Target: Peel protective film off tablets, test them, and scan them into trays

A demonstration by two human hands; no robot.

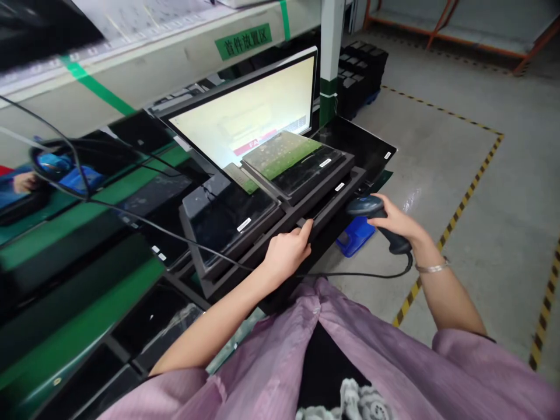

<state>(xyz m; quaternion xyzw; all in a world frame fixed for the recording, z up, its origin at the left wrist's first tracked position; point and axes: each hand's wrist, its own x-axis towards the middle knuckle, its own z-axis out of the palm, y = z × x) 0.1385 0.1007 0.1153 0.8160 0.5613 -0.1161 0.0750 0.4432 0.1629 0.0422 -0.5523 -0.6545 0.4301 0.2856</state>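
Where the tray's near right corner ends, we see the barcode scanner [368, 206] just beside it. The right hand [396, 221] is wrapped tight round its dark handle, and its head points left toward the black tray [258, 252]. The scanner's cable [350, 275] runs from the handle's end back under the tray's front edge. The left hand [286, 254] sits at that front edge, index finger stretched along the rim and the other fingers curled. We cannot tell whether the thumb grips from below. In the tray lie two dark panels, the left panel [231, 213] and the right panel [301, 166], each with a small white label. Behind them a lit monitor [249, 114] leans back, and a blue object [356, 236] shows below the scanner. A bracelet [433, 268] circles the right wrist.
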